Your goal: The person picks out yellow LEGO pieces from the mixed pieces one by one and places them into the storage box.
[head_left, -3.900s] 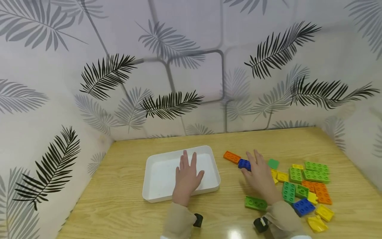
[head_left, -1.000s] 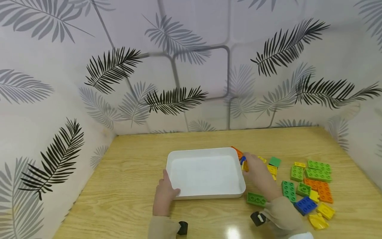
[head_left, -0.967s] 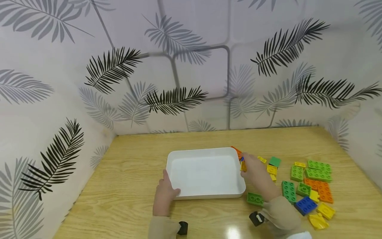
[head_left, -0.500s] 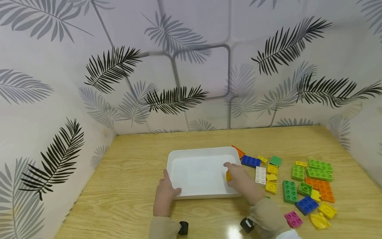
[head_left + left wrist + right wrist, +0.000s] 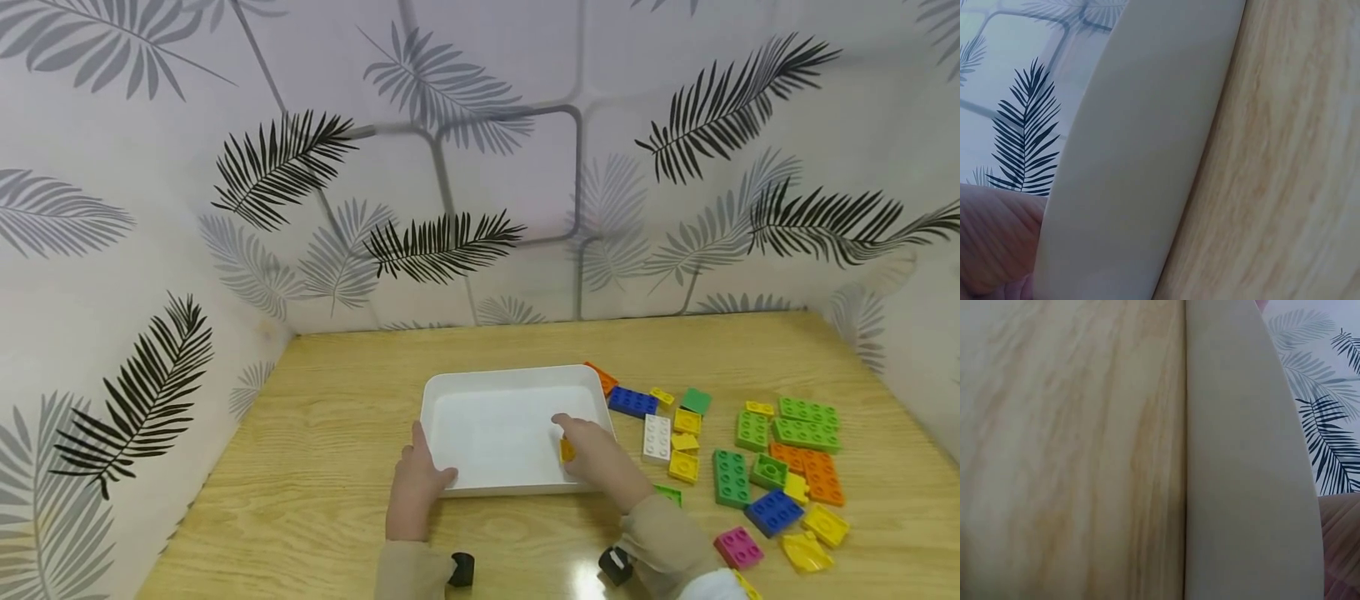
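Note:
A shallow white tray [image 5: 487,490] stands at the middle of the wooden table in the head view. My left hand [image 5: 414,487] grips its front left corner, thumb over the rim and fingers along the outer side. Over the right part of the tray, my right hand [image 5: 600,462] holds a yellow-orange toy building brick [image 5: 567,451] low inside it; the fingers hide much of the brick. The left wrist view shows the tray's outer wall [image 5: 1129,150] with part of the left hand [image 5: 997,240] behind it. Another stretch of tray wall [image 5: 1247,450] fills the right wrist view.
Right of the tray lie a blue brick [image 5: 633,402], a white brick [image 5: 657,437] and an orange brick [image 5: 602,379]. Several green, yellow, orange and blue bricks spread farther right. A pink brick [image 5: 738,547] lies near the right sleeve. A patterned cloth [image 5: 480,167] rises behind the table.
The tray has shifted right since the oldest frame, and my left hand has taken its corner. My right hand has moved left from among the bricks into the tray with the yellow-orange brick.

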The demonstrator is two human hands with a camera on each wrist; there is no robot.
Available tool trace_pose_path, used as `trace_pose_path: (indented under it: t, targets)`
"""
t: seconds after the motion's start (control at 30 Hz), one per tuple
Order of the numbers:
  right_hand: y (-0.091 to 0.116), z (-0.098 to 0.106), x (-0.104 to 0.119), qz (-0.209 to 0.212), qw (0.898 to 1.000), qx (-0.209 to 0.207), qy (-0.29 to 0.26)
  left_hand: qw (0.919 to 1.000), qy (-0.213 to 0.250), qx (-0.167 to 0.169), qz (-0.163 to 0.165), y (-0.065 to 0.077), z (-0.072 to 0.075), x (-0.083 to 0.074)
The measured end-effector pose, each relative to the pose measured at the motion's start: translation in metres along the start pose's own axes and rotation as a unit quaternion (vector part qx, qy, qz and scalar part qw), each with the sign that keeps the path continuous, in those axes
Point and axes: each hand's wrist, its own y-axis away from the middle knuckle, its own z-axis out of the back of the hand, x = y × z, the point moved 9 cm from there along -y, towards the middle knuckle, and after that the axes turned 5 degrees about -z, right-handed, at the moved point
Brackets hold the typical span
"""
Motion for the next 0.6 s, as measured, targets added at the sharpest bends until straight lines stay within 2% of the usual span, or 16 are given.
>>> trace_pose_path:
  t: [0.27, 0.6]
  targets:
    - [-0.0002, -0.0032, 0.0027, 0.011, 1.0, -0.003, 0.017, 0.9999, -0.003, 0.003, 0.009, -0.0001, -0.0012, 0.0005]
    - [0.0014, -0.0002, -0.0015, 0.002, 1.0, -0.008, 0.003, 0.9999, -0.006, 0.002, 0.01, -0.0001, -0.0006, 0.0001]
